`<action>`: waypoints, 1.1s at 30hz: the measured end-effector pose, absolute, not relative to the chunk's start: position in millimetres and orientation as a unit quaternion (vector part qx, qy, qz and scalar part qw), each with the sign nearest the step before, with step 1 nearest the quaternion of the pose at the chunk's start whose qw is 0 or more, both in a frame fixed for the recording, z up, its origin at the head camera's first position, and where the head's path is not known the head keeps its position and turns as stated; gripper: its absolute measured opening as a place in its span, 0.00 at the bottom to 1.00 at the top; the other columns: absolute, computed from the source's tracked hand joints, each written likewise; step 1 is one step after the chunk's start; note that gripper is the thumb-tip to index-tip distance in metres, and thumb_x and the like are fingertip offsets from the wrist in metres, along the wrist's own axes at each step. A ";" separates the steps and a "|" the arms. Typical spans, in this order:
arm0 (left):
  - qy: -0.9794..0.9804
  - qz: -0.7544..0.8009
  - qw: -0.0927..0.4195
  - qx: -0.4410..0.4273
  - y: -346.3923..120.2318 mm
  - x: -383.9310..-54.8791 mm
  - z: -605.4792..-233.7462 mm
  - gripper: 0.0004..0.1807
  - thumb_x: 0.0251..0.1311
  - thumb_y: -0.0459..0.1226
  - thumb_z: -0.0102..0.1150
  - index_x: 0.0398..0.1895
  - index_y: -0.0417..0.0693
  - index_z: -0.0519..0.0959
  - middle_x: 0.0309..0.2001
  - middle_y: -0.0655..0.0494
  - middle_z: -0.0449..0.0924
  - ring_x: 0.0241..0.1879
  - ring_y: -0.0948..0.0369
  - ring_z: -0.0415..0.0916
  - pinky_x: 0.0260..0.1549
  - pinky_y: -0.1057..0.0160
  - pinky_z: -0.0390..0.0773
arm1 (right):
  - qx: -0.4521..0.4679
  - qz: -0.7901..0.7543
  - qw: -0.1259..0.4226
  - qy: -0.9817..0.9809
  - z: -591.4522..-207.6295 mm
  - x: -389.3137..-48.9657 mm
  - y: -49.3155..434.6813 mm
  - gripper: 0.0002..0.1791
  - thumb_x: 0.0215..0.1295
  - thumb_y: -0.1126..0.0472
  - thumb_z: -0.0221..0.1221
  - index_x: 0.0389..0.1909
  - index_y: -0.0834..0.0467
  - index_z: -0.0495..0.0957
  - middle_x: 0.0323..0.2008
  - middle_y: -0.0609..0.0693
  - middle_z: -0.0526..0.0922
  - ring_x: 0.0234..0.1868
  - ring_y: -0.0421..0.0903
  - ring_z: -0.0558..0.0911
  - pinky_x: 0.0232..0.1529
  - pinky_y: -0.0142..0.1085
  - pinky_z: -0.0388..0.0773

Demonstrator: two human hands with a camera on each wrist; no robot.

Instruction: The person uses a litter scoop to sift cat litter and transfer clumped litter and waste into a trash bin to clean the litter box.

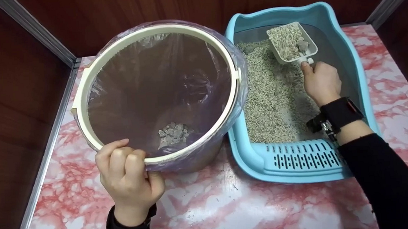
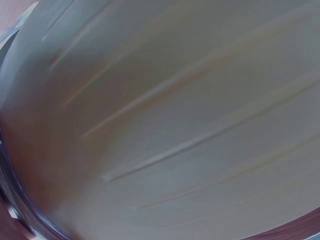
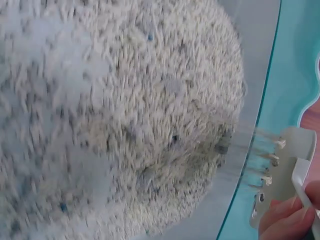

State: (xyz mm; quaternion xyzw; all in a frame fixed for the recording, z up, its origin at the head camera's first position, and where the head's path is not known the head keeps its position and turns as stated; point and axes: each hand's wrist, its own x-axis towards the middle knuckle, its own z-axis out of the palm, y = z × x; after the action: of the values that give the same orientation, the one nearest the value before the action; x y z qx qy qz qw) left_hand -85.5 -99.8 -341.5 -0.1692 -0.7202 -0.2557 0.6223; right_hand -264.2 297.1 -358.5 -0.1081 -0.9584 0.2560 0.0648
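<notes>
Right hand gripping a loaded scoop above the litter tray, left hand gripping the bin.
The right hand [image 1: 325, 81] was curled round the handle of the white scoop [image 1: 312, 49], held over the far part of the blue litter tray [image 1: 354, 60]; pale granules [image 1: 284, 40] filled much of it, with one grey clump [image 1: 302, 46] at its near right corner, and the right wrist view showed blurred streaks of granules below its slots. Well apart, the left hand [image 1: 128, 178] clasped the near left rim of the cream bin [image 1: 82, 112], lined with a purplish plastic bag [image 1: 240, 93] and standing just left of the tray. Small grey lumps [image 1: 174, 133] lay inside the bag, and loose litter [image 1: 266, 102] covered much of the tray's bottom.
</notes>
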 end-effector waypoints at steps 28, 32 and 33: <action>-0.702 -0.263 0.641 -0.162 -96.9 -82.0 -337.5 0.07 0.32 0.32 0.34 0.19 0.40 0.62 0.19 0.45 0.58 0.28 0.41 0.64 0.39 0.53 0.72 | -0.096 0.237 0.151 -0.955 -369.5 -248.7 283.3 0.26 0.67 0.42 0.47 0.32 0.63 0.75 0.27 0.58 0.77 0.25 0.56 0.74 0.23 0.48 0.67; -0.701 -0.263 0.643 -0.162 -97.0 -82.3 -337.1 0.07 0.32 0.32 0.34 0.19 0.40 0.62 0.19 0.45 0.58 0.28 0.41 0.64 0.38 0.52 0.72 | -0.103 0.245 0.142 -0.954 -368.7 -250.0 283.9 0.27 0.68 0.40 0.47 0.26 0.60 0.72 0.22 0.53 0.72 0.22 0.53 0.70 0.21 0.45 0.64; -0.701 -0.263 0.643 -0.161 -97.0 -82.4 -337.1 0.07 0.32 0.32 0.34 0.19 0.40 0.62 0.19 0.45 0.58 0.28 0.41 0.64 0.38 0.52 0.72 | -0.104 0.248 0.140 -0.953 -368.5 -250.4 284.0 0.27 0.68 0.39 0.47 0.24 0.59 0.70 0.20 0.52 0.71 0.21 0.52 0.69 0.21 0.44 0.63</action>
State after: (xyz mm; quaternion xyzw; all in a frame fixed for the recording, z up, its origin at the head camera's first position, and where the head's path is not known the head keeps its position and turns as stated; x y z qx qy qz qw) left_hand -82.4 -97.0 -337.1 -0.1614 -0.7010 -0.2628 0.6430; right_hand -250.4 284.0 -368.5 -0.1036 -0.9531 0.2478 0.1396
